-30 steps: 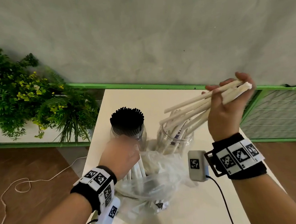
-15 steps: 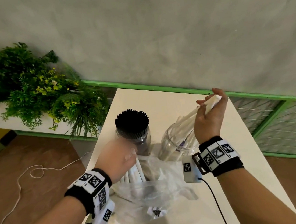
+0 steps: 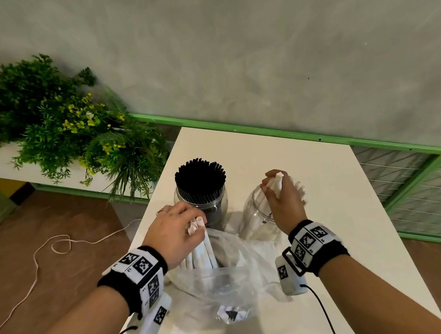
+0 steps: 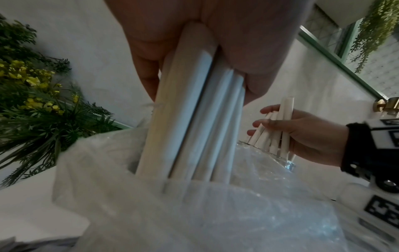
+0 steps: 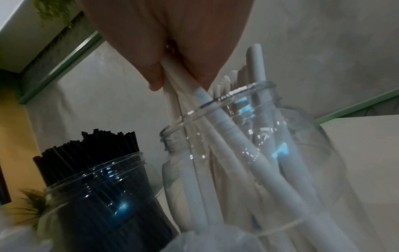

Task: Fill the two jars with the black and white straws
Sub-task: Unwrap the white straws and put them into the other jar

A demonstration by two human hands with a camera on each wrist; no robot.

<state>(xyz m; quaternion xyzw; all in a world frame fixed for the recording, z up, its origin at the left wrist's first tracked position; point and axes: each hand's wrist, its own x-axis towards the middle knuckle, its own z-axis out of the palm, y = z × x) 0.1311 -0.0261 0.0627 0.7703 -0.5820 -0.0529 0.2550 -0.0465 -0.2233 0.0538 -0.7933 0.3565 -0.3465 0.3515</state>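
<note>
Two clear jars stand side by side on the white table [image 3: 324, 183]. The left jar [image 3: 218, 210] is packed with upright black straws [image 3: 200, 177]. In the right jar [image 3: 256, 212] stand several white straws [image 5: 226, 153]. My right hand [image 3: 279, 196] grips a bundle of white straws [image 4: 278, 129] whose lower ends are inside that jar. Nearer to me lies a clear plastic bag [image 3: 225, 272]. My left hand [image 3: 174, 231] grips a bunch of white straws [image 4: 194, 110] that stick up out of the bag.
Leafy plants with yellow flowers [image 3: 74, 133] stand left of the table. A green rail [image 3: 264, 132] runs along the grey wall behind. A white cord [image 3: 51, 250] lies on the brown floor. A small wrapped item [image 3: 230, 314] sits near the table's front edge.
My right hand has swung its white straws from a raised slant to near upright and lowered them into the right jar. My left hand has gripped more white straws in the bag.
</note>
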